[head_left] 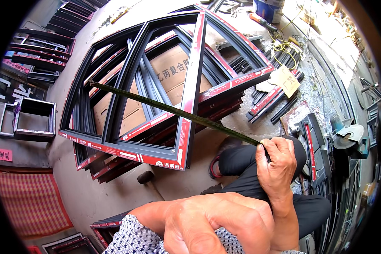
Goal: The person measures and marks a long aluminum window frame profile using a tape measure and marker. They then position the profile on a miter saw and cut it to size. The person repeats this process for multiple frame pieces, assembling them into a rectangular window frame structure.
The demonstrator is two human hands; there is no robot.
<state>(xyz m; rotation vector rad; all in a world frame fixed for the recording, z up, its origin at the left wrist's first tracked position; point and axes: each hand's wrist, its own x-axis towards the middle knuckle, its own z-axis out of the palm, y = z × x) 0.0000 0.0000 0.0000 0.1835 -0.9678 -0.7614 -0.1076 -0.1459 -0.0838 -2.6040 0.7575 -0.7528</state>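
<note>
A long greenish tape measure (186, 115) stretches across a dark grey metal window frame (119, 80) with red-and-white film on its edges. Its far end lies at the frame's left side. My right hand (277, 167) is closed round the near end, above my knee; the tape's case is mostly hidden by the fingers. Close to the camera, my left hand (220, 222) is curled with its fingers bent under, and whatever they hold is out of sight. The window frame rests on a stack of similar frames (224, 101).
A mallet (146, 177) stands on the floor below the stack. A cut-off saw (349, 137) sits at right, near bundled dark profiles (279, 101). Yellow cord (283, 51) and a bucket (269, 9) lie farther back. More frames (42, 51) stand at left.
</note>
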